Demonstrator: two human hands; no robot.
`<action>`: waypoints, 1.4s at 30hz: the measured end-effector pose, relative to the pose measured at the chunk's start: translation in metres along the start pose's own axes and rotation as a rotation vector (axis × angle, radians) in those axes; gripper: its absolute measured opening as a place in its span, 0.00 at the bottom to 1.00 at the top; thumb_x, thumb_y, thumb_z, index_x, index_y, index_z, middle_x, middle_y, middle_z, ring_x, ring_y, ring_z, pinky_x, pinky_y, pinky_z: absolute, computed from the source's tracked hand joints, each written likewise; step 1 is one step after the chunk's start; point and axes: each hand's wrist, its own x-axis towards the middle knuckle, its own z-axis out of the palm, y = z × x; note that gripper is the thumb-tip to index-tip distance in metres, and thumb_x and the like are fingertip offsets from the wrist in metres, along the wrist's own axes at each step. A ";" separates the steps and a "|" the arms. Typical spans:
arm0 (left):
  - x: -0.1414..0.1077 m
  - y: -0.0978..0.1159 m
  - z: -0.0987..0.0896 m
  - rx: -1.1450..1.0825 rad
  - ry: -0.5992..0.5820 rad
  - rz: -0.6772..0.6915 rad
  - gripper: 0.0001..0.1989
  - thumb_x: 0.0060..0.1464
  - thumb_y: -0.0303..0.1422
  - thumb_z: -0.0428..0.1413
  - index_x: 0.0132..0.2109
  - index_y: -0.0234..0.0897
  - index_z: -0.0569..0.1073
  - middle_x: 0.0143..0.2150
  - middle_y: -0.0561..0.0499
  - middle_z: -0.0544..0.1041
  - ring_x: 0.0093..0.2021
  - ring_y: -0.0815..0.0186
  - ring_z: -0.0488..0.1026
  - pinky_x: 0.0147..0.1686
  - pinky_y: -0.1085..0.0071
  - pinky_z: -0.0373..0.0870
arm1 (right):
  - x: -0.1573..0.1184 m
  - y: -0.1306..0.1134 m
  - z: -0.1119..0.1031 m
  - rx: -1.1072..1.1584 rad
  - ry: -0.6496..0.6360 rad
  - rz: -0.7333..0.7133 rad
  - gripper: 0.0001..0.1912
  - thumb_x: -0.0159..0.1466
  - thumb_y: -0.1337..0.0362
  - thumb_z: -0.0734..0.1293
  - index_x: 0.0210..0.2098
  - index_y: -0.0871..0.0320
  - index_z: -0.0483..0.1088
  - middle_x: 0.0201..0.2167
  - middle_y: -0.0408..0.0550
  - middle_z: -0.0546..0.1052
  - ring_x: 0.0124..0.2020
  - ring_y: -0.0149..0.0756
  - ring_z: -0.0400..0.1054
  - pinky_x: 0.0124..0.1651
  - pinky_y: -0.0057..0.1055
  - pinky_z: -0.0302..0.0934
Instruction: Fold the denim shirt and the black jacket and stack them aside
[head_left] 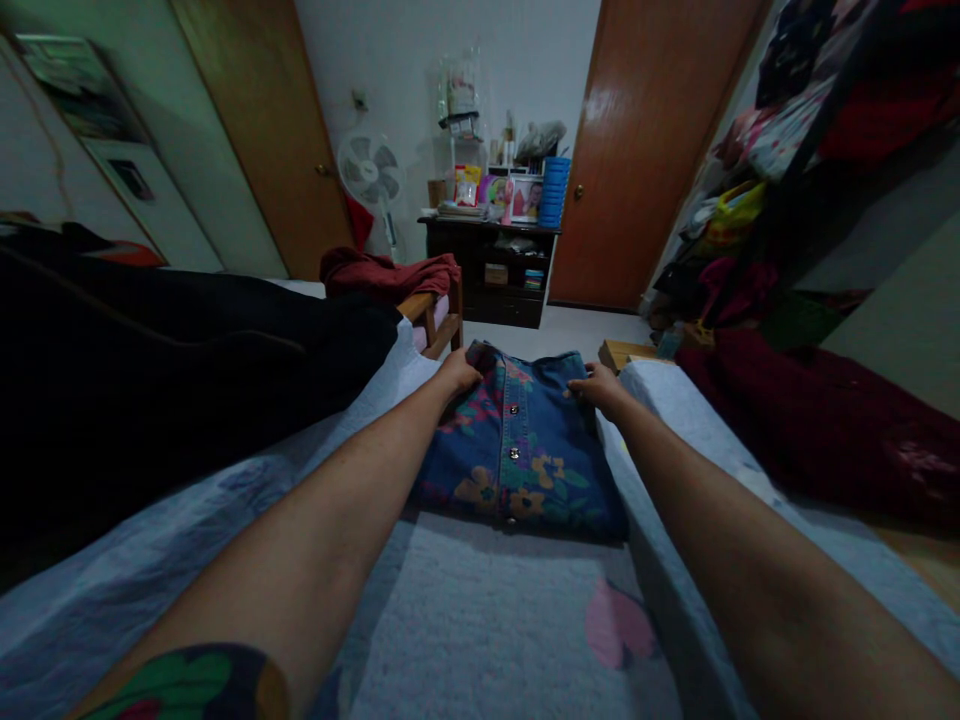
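A folded blue denim shirt [555,440] with printed flowers and a buttoned front lies on a light blue quilted bedspread [480,620]. My left hand [459,372] grips the shirt's far left edge, its fingertips partly hidden by the cloth. On the opposite side my right hand [600,388] has its fingers closed at the shirt's far right edge. Both arms reach straight forward, one along each side of the garment. The shirt looks flat, with its button strip running down the middle.
Black cloth [187,370] is heaped on the left, and dark red cloth [825,430] lies on the right. Beyond the bed are a wooden frame end [450,330] draped with a red cloth [390,275], a white fan [371,170] and a dark cabinet [480,245].
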 end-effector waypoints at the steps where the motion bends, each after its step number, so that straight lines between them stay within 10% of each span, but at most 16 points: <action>1: 0.001 0.002 0.001 -0.017 0.007 0.004 0.22 0.31 0.23 0.62 0.40 0.31 0.75 0.35 0.48 0.80 0.35 0.59 0.76 0.37 0.66 0.73 | 0.002 0.000 0.000 0.000 0.022 -0.023 0.21 0.49 0.68 0.69 0.43 0.57 0.68 0.27 0.45 0.75 0.25 0.37 0.69 0.28 0.31 0.63; 6: 0.006 0.011 0.003 -0.081 0.106 0.034 0.31 0.36 0.27 0.63 0.52 0.33 0.70 0.45 0.45 0.78 0.46 0.57 0.74 0.47 0.63 0.70 | 0.009 0.002 -0.002 -0.165 0.291 -0.174 0.23 0.54 0.68 0.63 0.50 0.59 0.65 0.42 0.51 0.75 0.40 0.40 0.71 0.43 0.34 0.64; 11: -0.021 0.031 0.006 0.463 0.490 -0.116 0.51 0.39 0.32 0.65 0.68 0.33 0.48 0.68 0.32 0.53 0.66 0.41 0.50 0.61 0.44 0.49 | -0.013 -0.002 0.012 -0.611 0.421 -0.122 0.31 0.57 0.63 0.65 0.59 0.64 0.58 0.58 0.65 0.64 0.58 0.54 0.57 0.56 0.47 0.54; 13: -0.037 0.041 0.011 0.639 0.429 0.051 0.41 0.49 0.35 0.59 0.67 0.34 0.51 0.69 0.35 0.49 0.68 0.45 0.45 0.63 0.45 0.40 | -0.027 -0.007 0.026 -0.717 0.370 -0.267 0.29 0.61 0.60 0.62 0.60 0.62 0.57 0.62 0.62 0.59 0.62 0.54 0.52 0.59 0.50 0.49; 16: -0.055 0.046 0.025 0.767 0.036 0.345 0.25 0.60 0.36 0.47 0.63 0.39 0.61 0.68 0.43 0.58 0.68 0.55 0.47 0.65 0.51 0.36 | -0.042 -0.013 0.046 -0.814 0.125 -0.449 0.24 0.67 0.56 0.55 0.61 0.55 0.58 0.66 0.54 0.55 0.65 0.49 0.46 0.62 0.52 0.43; 19: -0.064 0.037 0.038 0.797 -0.220 0.358 0.27 0.62 0.43 0.44 0.65 0.41 0.58 0.69 0.44 0.55 0.69 0.54 0.47 0.64 0.48 0.40 | -0.049 -0.009 0.061 -0.885 -0.024 -0.417 0.26 0.68 0.51 0.52 0.63 0.49 0.56 0.68 0.48 0.51 0.68 0.50 0.41 0.63 0.58 0.38; 29: -0.074 0.006 0.041 0.759 0.019 0.106 0.31 0.62 0.45 0.41 0.68 0.35 0.54 0.70 0.41 0.51 0.69 0.52 0.45 0.65 0.53 0.42 | -0.052 0.008 0.070 -0.914 0.032 -0.291 0.30 0.67 0.48 0.50 0.65 0.52 0.53 0.68 0.52 0.52 0.68 0.51 0.40 0.64 0.57 0.31; 35: -0.076 0.007 0.046 0.801 0.127 0.045 0.38 0.58 0.49 0.47 0.68 0.33 0.51 0.68 0.35 0.54 0.67 0.44 0.51 0.63 0.50 0.48 | -0.048 -0.009 0.070 -0.913 0.059 -0.255 0.24 0.66 0.53 0.55 0.56 0.57 0.67 0.57 0.59 0.67 0.60 0.54 0.56 0.60 0.58 0.42; 42: -0.083 0.011 0.046 0.838 0.125 0.131 0.34 0.62 0.45 0.43 0.68 0.29 0.49 0.67 0.38 0.57 0.67 0.54 0.52 0.65 0.55 0.46 | -0.004 -0.031 0.081 -0.698 0.068 -0.392 0.20 0.65 0.66 0.57 0.56 0.60 0.66 0.56 0.55 0.69 0.58 0.43 0.60 0.59 0.34 0.52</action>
